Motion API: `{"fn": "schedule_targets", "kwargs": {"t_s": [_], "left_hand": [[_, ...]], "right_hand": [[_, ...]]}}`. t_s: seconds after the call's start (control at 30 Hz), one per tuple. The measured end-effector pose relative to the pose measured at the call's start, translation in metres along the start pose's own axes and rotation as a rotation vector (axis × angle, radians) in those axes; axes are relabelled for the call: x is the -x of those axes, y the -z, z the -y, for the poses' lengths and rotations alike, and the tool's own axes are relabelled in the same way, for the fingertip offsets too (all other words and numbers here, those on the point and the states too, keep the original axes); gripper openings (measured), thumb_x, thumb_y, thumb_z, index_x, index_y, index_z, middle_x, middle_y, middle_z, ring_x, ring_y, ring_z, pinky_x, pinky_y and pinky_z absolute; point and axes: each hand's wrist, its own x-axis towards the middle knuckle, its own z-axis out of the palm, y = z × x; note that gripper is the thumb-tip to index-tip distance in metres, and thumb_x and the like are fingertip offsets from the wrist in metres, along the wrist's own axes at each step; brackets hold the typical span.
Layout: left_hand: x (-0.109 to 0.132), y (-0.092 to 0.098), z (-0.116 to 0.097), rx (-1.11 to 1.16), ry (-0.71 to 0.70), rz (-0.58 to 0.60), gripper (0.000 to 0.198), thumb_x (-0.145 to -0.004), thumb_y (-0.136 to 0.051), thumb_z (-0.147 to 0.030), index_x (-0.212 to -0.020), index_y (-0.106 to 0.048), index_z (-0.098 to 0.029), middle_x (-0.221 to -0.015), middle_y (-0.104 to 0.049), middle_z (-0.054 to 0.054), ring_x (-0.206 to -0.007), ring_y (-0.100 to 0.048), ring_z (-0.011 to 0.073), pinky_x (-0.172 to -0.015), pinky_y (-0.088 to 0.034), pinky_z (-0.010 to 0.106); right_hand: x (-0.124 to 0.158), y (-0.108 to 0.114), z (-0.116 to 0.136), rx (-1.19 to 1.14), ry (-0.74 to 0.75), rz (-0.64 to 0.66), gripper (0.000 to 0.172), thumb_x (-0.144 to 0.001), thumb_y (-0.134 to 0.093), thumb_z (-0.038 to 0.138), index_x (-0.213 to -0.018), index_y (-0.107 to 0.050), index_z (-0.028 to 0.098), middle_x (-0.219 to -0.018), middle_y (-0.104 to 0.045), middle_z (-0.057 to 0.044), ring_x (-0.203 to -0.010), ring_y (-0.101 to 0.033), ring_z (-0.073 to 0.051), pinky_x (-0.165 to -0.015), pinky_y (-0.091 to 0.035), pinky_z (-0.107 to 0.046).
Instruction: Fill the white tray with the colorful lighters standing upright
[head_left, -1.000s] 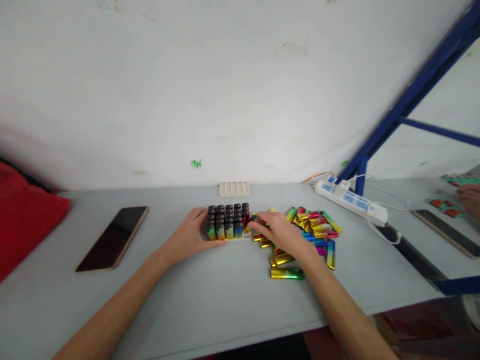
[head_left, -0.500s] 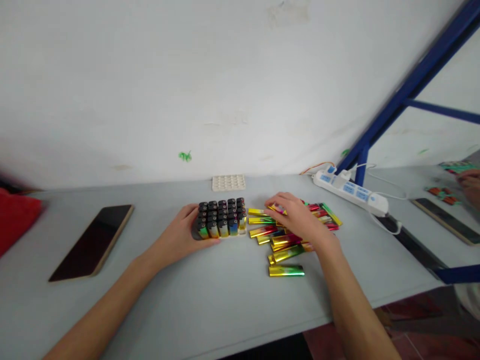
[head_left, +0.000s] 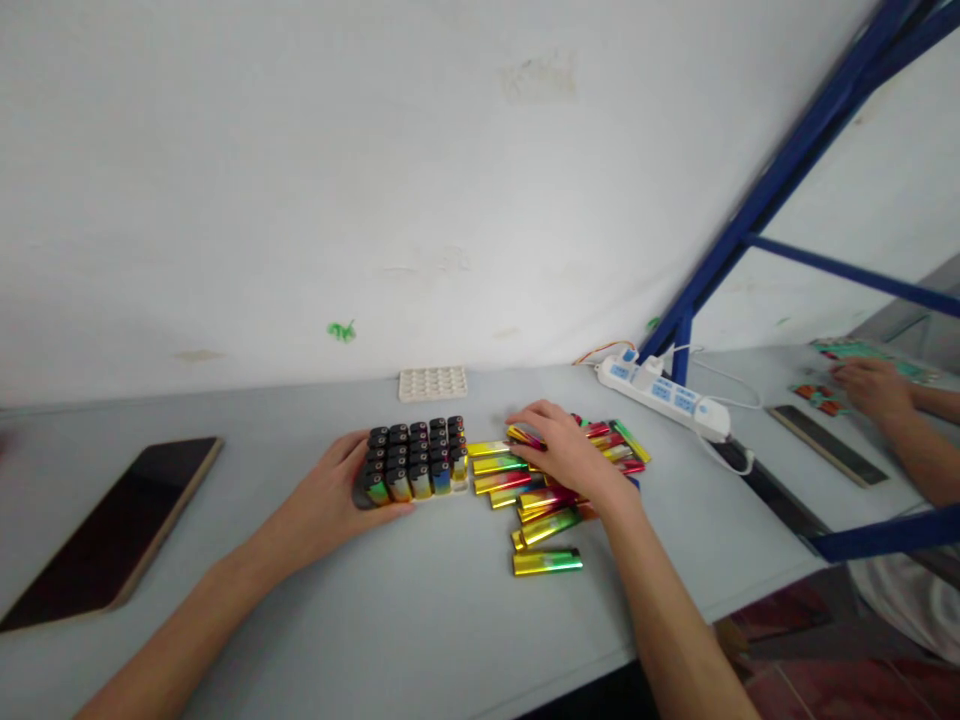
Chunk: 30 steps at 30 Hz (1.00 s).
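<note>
My left hand [head_left: 330, 505] is wrapped round the left side of a block of upright lighters [head_left: 409, 460]. They have black tops and shiny coloured bodies, and stand in rows in a white tray [head_left: 459, 488]. The tray's front right corner slot shows no lighter. Over a loose pile of shiny yellow, red and green lighters [head_left: 551, 525] lies my right hand [head_left: 562, 450]. Its fingers are curled on a yellow and pink lighter [head_left: 525, 437] at the pile's back left. The palm hides part of the pile. One yellow-green lighter [head_left: 547, 562] lies apart at the front.
A white slotted tray [head_left: 433, 384] rests against the wall. At the left lies a dark phone-like slab [head_left: 112, 530]. A power strip [head_left: 664, 393] with cables and a blue metal frame [head_left: 720, 250] stand at the right. Beyond the frame, another person's hands [head_left: 874, 385] are over small items.
The view has swung to the right, showing more of the other person's hands. My left hand stays on the lighter block, and my right hand stays over the pile with little movement.
</note>
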Motion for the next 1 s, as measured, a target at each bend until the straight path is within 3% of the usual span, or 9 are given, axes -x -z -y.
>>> {"fn": "schedule_targets", "kwargs": {"t_s": [0.17,0.4,0.5,0.77,1.0], "left_hand": [[-0.002,0.001,-0.002,0.003,0.009,0.002,0.085,-0.083,-0.09,-0.076,-0.149,-0.075,-0.025,-0.158,-0.077,0.016,-0.146,-0.074,0.0468,-0.133,-0.06,0.066],[-0.003,0.003,-0.001,0.038,-0.023,-0.013,0.081,-0.081,-0.096,-0.073,-0.146,-0.078,-0.027,-0.152,-0.079,0.016,-0.145,-0.075,0.0486,-0.132,-0.062,0.067],[-0.002,0.004,-0.002,0.048,-0.039,-0.009,0.08,-0.083,-0.097,-0.072,-0.147,-0.078,-0.028,-0.152,-0.079,0.015,-0.146,-0.075,0.0453,-0.131,-0.063,0.065],[0.001,0.008,-0.006,0.017,-0.032,0.017,0.082,-0.083,-0.101,-0.067,-0.15,-0.076,-0.027,-0.154,-0.077,0.015,-0.147,-0.074,0.0427,-0.132,-0.061,0.063],[0.001,0.007,-0.004,-0.002,-0.044,0.01,0.08,-0.085,-0.098,-0.071,-0.149,-0.076,-0.027,-0.154,-0.078,0.014,-0.148,-0.074,0.0428,-0.131,-0.062,0.064]], "right_hand": [[-0.005,-0.016,0.003,0.067,0.088,0.003,0.023,-0.122,-0.069,0.026,-0.134,-0.088,0.026,-0.145,-0.077,-0.014,-0.135,-0.07,-0.031,-0.125,-0.054,-0.05],[-0.012,-0.024,0.011,0.071,0.053,-0.015,0.007,-0.113,-0.079,0.019,-0.12,-0.08,0.021,-0.124,-0.083,-0.013,-0.124,-0.074,-0.032,-0.119,-0.055,-0.05],[-0.012,-0.024,0.013,0.041,0.072,-0.07,0.008,-0.112,-0.078,0.015,-0.115,-0.078,0.022,-0.12,-0.085,-0.012,-0.122,-0.076,-0.032,-0.122,-0.053,-0.052],[-0.012,-0.024,0.014,-0.318,0.159,-0.342,0.015,-0.112,-0.073,0.015,-0.123,-0.078,0.024,-0.121,-0.086,-0.01,-0.114,-0.082,-0.03,-0.106,-0.064,-0.043],[-0.014,-0.021,0.012,-0.362,0.081,-0.292,0.014,-0.109,-0.077,0.015,-0.119,-0.083,0.022,-0.115,-0.088,-0.01,-0.107,-0.085,-0.027,-0.103,-0.064,-0.041]]}}
